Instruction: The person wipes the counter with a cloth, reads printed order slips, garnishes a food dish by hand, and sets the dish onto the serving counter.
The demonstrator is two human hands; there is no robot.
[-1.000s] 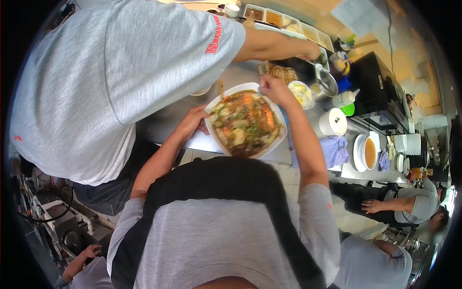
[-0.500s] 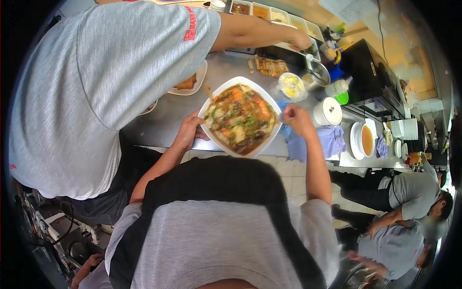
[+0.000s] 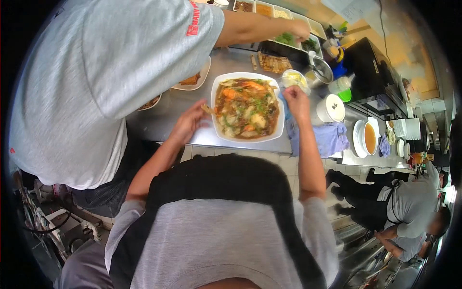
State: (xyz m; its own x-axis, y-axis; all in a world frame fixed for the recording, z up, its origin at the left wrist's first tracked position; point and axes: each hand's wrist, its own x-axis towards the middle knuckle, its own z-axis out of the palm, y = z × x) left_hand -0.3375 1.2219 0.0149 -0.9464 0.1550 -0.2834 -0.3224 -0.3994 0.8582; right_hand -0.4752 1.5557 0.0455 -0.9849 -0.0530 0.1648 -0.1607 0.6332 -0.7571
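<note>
A white square bowl (image 3: 248, 108) of saucy food with shrimp and greens stands on the steel counter (image 3: 166, 120), its sides roughly in line with the counter's edge. Just left of it is my left hand (image 3: 191, 120), fingers apart and not gripping the bowl; a small tan strip lies by its fingertips. At the bowl's upper right, my right hand (image 3: 296, 100) has its fingers pinched together near a blue cloth (image 3: 288, 115). Whatever is between those fingers is too small to tell.
A co-worker's arm (image 3: 255, 29) reaches across the back to the ingredient trays (image 3: 287, 39). Right of the bowl stand a lidded white tub (image 3: 331, 108), a purple cloth (image 3: 325, 139) and a bowl of orange soup (image 3: 370, 138). A plate (image 3: 201, 77) is at left.
The bowl has turned from a diamond position to square with the counter. My left hand has let go of its rim. The co-worker's hand has stayed over the trays.
</note>
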